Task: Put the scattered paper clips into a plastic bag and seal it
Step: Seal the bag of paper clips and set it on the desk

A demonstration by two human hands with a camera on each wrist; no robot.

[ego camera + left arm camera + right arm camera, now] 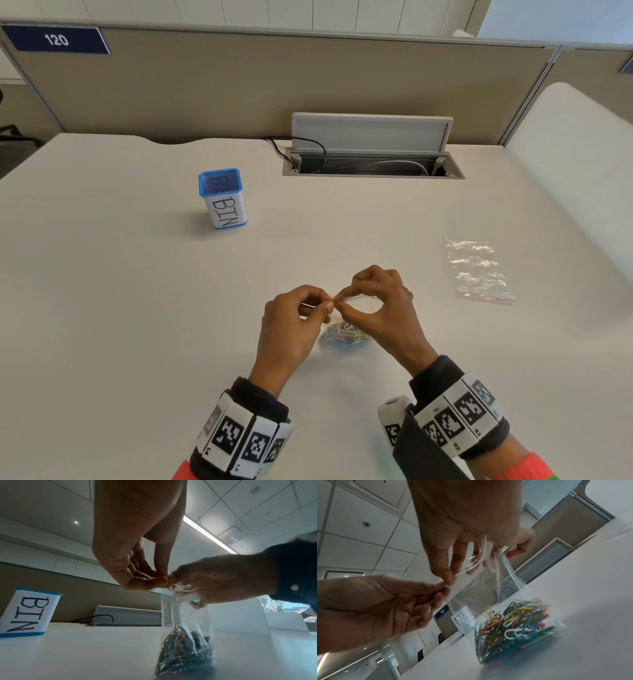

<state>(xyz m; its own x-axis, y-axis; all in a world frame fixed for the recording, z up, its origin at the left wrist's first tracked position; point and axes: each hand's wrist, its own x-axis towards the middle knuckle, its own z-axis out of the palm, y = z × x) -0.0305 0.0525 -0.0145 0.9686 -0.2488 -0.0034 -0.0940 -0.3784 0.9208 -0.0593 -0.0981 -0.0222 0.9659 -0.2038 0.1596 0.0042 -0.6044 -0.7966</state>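
Plastic bag [489,596] stood on bench [137,308], paper clips [515,626] heaped at bottom. Mouth strip pinched at top by left hand [291,322] and right hand [376,301], fingertips meeting; strip run left-right between hands, directly above clips.

Both hands raised, left hand [291,320] and right hand [380,301] pinching, thumb and forefinger tips nearly touching.

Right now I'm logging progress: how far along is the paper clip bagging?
Done: the paper clips sit inside the bag, none loose on the desk. In hand: left hand and right hand pinch the bag's top. Left: pressing the seal shut; it looks partly open.
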